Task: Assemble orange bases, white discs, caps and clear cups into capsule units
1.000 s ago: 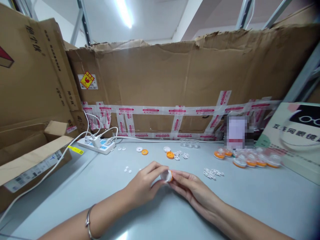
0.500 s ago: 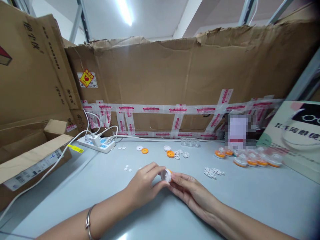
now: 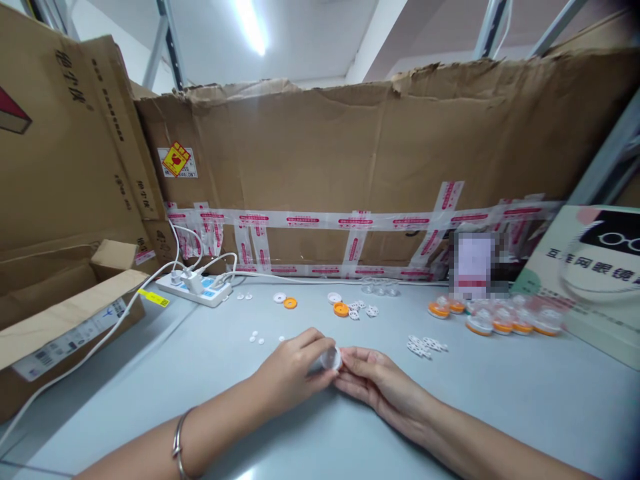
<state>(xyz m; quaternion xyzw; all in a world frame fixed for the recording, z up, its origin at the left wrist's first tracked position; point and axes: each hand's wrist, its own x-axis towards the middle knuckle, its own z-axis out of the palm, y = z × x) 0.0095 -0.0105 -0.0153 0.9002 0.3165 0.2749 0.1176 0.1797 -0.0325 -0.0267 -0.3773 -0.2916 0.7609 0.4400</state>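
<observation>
My left hand [image 3: 290, 370] and my right hand [image 3: 376, 381] meet low over the grey table [image 3: 500, 400], both pinching one small round white cap [image 3: 331, 359]. The left thumb and forefinger curl round its left side, and the right fingertips press on its right side. Its orange side no longer shows. Beyond the hands lie loose orange discs [image 3: 341, 309], white discs [image 3: 279, 297], small white perforated pieces [image 3: 426, 346] and tiny white dots [image 3: 256, 339]. A row of finished clear and orange pieces [image 3: 500, 319] sits at the right.
A taped cardboard wall [image 3: 350, 173] closes the back of the table. A white power strip [image 3: 194, 289] with cables lies at the back left. An open cardboard box [image 3: 65, 313] stands at the left and a printed box [image 3: 590, 273] at the right.
The hands have sunk slightly toward the table. The cap has turned between the fingers, so its orange rim, seen earlier, is now hidden.
</observation>
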